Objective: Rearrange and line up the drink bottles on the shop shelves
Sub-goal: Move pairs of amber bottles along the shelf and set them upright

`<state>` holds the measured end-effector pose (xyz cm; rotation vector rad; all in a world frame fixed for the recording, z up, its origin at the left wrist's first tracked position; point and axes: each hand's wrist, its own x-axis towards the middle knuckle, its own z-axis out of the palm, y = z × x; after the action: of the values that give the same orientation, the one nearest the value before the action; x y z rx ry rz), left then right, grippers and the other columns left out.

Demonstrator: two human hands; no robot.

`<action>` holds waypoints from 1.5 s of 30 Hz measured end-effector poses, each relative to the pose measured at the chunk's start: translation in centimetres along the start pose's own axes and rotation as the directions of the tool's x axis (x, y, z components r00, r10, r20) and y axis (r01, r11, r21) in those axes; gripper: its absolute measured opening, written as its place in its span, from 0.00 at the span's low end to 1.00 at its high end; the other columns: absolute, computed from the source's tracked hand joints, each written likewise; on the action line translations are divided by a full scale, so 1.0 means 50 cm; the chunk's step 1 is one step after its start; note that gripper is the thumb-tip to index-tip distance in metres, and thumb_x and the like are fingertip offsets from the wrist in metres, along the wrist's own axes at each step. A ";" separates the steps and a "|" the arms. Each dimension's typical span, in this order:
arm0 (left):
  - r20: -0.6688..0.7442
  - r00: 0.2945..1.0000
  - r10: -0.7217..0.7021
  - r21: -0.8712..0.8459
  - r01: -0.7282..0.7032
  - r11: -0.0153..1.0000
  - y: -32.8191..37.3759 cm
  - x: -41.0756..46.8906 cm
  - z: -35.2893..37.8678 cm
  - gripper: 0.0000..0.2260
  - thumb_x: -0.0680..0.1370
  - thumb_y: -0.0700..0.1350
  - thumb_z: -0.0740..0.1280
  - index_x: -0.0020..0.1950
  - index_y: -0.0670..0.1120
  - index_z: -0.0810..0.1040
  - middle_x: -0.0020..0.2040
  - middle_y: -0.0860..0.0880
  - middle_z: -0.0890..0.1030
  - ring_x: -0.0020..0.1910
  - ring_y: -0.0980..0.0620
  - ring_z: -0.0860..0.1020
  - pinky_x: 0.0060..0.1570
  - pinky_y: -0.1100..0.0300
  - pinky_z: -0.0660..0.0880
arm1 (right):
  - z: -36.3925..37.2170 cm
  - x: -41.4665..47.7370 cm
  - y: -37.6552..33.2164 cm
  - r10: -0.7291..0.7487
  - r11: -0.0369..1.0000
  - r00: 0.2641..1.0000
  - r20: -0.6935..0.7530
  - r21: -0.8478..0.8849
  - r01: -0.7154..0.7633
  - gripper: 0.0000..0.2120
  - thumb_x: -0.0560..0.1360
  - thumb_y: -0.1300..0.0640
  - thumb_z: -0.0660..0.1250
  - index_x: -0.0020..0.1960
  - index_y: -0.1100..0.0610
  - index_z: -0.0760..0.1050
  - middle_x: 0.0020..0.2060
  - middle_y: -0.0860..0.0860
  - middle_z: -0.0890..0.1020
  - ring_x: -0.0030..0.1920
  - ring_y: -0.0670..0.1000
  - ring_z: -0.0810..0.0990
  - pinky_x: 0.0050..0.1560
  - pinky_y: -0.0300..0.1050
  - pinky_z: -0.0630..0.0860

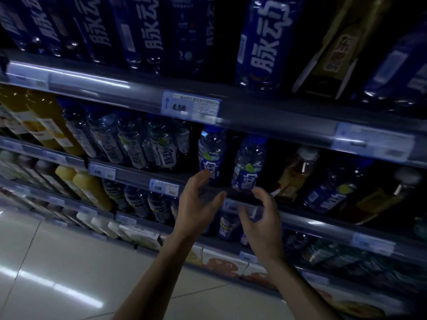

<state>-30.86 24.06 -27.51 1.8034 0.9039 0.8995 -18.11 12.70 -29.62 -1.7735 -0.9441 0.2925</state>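
Note:
Two clear bottles with blue labels and blue caps stand at the front of the middle shelf: one [211,155] on the left, one [249,163] on the right. My left hand [196,204] hovers just below the left bottle, fingers spread, fingertips near its base. My right hand [261,218] hangs below the right bottle, fingers curled apart, holding nothing. Both hands are in front of the shelf rail [300,218].
A row of similar bottles [143,144] fills the shelf to the left, with yellow juice bottles [46,121] beyond. Larger blue bottles [263,40] stand on the shelf above. Amber bottles [298,172] and another blue bottle [332,188] sit to the right. Price tags line the rails. Tiled floor lies lower left.

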 end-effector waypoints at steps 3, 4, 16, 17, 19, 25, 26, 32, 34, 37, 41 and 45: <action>0.017 1.000 0.013 0.016 -0.013 1.000 0.029 -0.031 0.050 0.25 0.73 0.54 0.72 0.67 0.56 0.69 0.64 0.54 0.75 0.62 0.59 0.74 0.55 0.62 0.74 | -0.055 -0.006 0.007 0.012 1.000 0.999 -0.045 -0.013 -0.012 0.23 0.75 0.51 0.67 0.69 0.47 0.66 0.64 0.43 0.72 0.63 0.39 0.69 0.57 0.24 0.63; 0.024 0.999 0.023 0.016 -0.024 1.000 0.037 -0.038 0.070 0.23 0.73 0.53 0.72 0.67 0.55 0.70 0.63 0.55 0.76 0.60 0.60 0.74 0.55 0.62 0.75 | -0.076 -0.006 0.013 0.015 1.000 0.998 -0.067 -0.013 -0.016 0.23 0.75 0.51 0.68 0.68 0.48 0.67 0.64 0.44 0.72 0.63 0.40 0.69 0.58 0.24 0.63; 0.070 0.997 -0.019 0.075 0.014 0.997 0.120 -0.032 0.298 0.33 0.71 0.52 0.74 0.72 0.50 0.63 0.68 0.54 0.66 0.63 0.56 0.67 0.62 0.57 0.68 | -0.340 0.000 0.148 0.114 0.987 0.931 -0.348 -0.063 -0.145 0.23 0.74 0.53 0.70 0.66 0.55 0.69 0.59 0.49 0.74 0.59 0.46 0.72 0.60 0.34 0.67; 0.061 0.998 -0.033 0.065 0.029 0.997 0.124 -0.027 0.311 0.34 0.71 0.52 0.74 0.73 0.50 0.63 0.69 0.52 0.66 0.63 0.56 0.67 0.62 0.57 0.68 | -0.357 0.005 0.156 0.109 0.987 0.923 -0.370 -0.067 -0.144 0.23 0.74 0.54 0.70 0.66 0.55 0.69 0.57 0.48 0.73 0.57 0.44 0.72 0.58 0.30 0.66; 0.025 0.998 -0.064 0.058 0.063 0.996 0.130 -0.017 0.335 0.34 0.71 0.53 0.74 0.73 0.50 0.62 0.69 0.51 0.65 0.63 0.54 0.68 0.61 0.58 0.68 | -0.382 0.016 0.171 0.107 0.985 0.908 -0.405 -0.078 -0.151 0.23 0.73 0.56 0.72 0.65 0.56 0.69 0.52 0.48 0.70 0.52 0.38 0.71 0.54 0.23 0.63; -0.127 0.986 -0.111 0.013 0.113 0.993 0.129 0.012 0.383 0.34 0.70 0.51 0.76 0.71 0.50 0.63 0.64 0.51 0.68 0.61 0.52 0.71 0.58 0.57 0.71 | -0.403 0.041 0.206 0.159 0.980 0.884 -0.439 -0.038 -0.195 0.28 0.71 0.54 0.74 0.67 0.57 0.66 0.57 0.48 0.68 0.56 0.40 0.69 0.57 0.25 0.63; -0.140 0.984 -0.112 -0.002 0.113 0.994 0.126 0.015 0.387 0.33 0.70 0.50 0.76 0.70 0.49 0.64 0.63 0.50 0.69 0.61 0.52 0.71 0.59 0.56 0.72 | -0.405 0.047 0.210 0.178 0.978 0.882 -0.437 -0.024 -0.209 0.29 0.71 0.53 0.74 0.68 0.56 0.65 0.59 0.48 0.68 0.58 0.43 0.69 0.59 0.30 0.64; -0.178 0.977 -0.121 -0.069 0.110 0.992 0.113 0.028 0.401 0.30 0.69 0.47 0.77 0.65 0.53 0.65 0.61 0.49 0.72 0.57 0.55 0.74 0.52 0.63 0.74 | -0.410 0.089 0.225 0.218 0.972 0.882 -0.418 0.008 -0.237 0.34 0.70 0.52 0.75 0.70 0.58 0.63 0.62 0.52 0.71 0.61 0.49 0.71 0.60 0.38 0.67; -0.188 0.973 -0.135 -0.079 0.122 0.989 0.113 0.031 0.406 0.30 0.69 0.47 0.77 0.65 0.53 0.65 0.59 0.52 0.73 0.54 0.61 0.74 0.46 0.72 0.71 | -0.411 0.097 0.229 0.231 0.971 0.890 -0.394 0.037 -0.236 0.33 0.69 0.52 0.76 0.68 0.56 0.65 0.59 0.51 0.74 0.57 0.44 0.72 0.57 0.33 0.69; -0.187 0.971 -0.151 -0.101 0.133 0.986 0.114 0.033 0.408 0.30 0.68 0.46 0.77 0.64 0.53 0.65 0.54 0.61 0.74 0.49 0.72 0.74 0.41 0.77 0.69 | -0.412 0.105 0.237 0.259 0.965 0.897 -0.358 0.120 -0.231 0.30 0.68 0.55 0.77 0.65 0.53 0.67 0.55 0.50 0.78 0.49 0.33 0.76 0.45 0.21 0.69; -0.184 0.968 -0.169 -0.086 0.156 0.984 0.111 0.039 0.396 0.30 0.67 0.47 0.78 0.63 0.52 0.66 0.54 0.61 0.76 0.50 0.70 0.75 0.44 0.73 0.71 | -0.413 0.108 0.241 0.269 0.963 0.890 -0.368 0.120 -0.241 0.29 0.67 0.54 0.78 0.63 0.53 0.68 0.53 0.49 0.79 0.48 0.39 0.78 0.44 0.20 0.69; -0.220 0.959 -0.180 -0.065 0.169 0.983 0.114 0.038 0.390 0.32 0.65 0.50 0.79 0.64 0.51 0.69 0.57 0.54 0.78 0.54 0.56 0.77 0.52 0.60 0.74 | -0.418 0.106 0.232 0.253 0.967 0.880 -0.401 0.108 -0.229 0.26 0.65 0.53 0.79 0.56 0.49 0.68 0.48 0.47 0.79 0.47 0.39 0.78 0.43 0.23 0.71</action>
<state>-12.03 16.20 -28.33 1.5755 1.1576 1.0154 3.16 0.63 -29.95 -1.8052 -0.4078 0.0915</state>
